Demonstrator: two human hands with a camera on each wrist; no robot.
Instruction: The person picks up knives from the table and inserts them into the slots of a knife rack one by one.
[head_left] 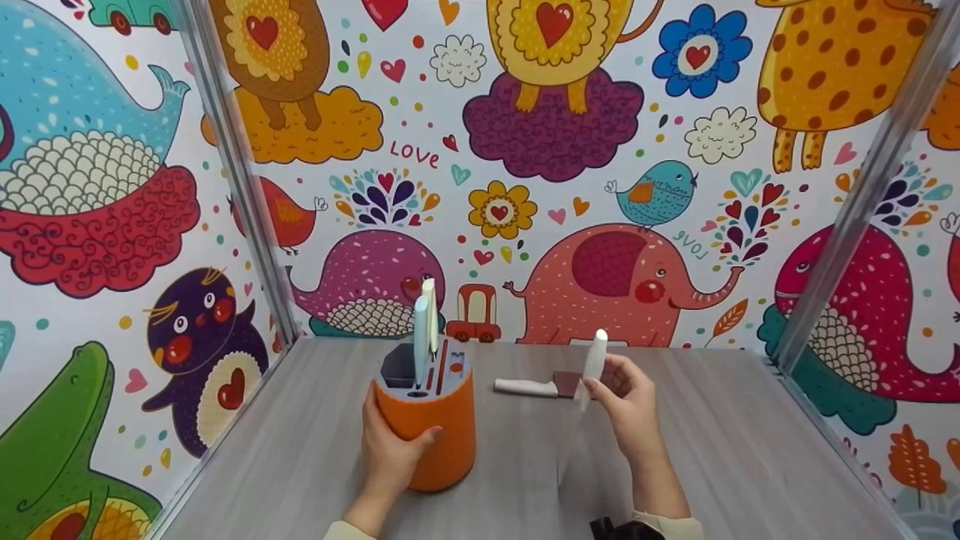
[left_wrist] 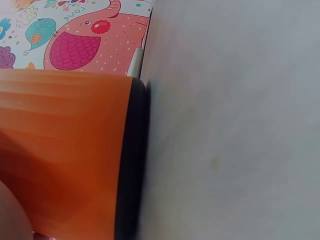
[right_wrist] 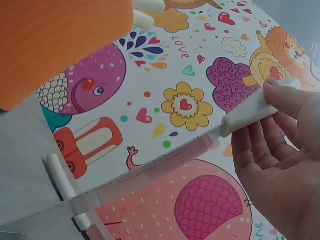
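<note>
My left hand (head_left: 390, 450) grips an orange knife block (head_left: 446, 435) from its left side, thumb across the front. The block stands upright on the table; two pale handles (head_left: 421, 337) rise from slots in its grey top. To the right of it, my right hand (head_left: 631, 409) pinches a knife by its white handle (right_wrist: 252, 110), thumb on one side and fingers on the other. Its long, thin blade (right_wrist: 150, 172) points down toward the table. Behind that blade lies a second knife (head_left: 525, 388) with a white handle and a dark reddish blade, partly hidden by my right hand.
The grey wood-grain table (head_left: 300, 450) is enclosed by printed panels with cartoon animals, joined by metal posts (head_left: 240, 172) at the corners. A black object (head_left: 626, 529) sits at my right wrist, by the sleeve.
</note>
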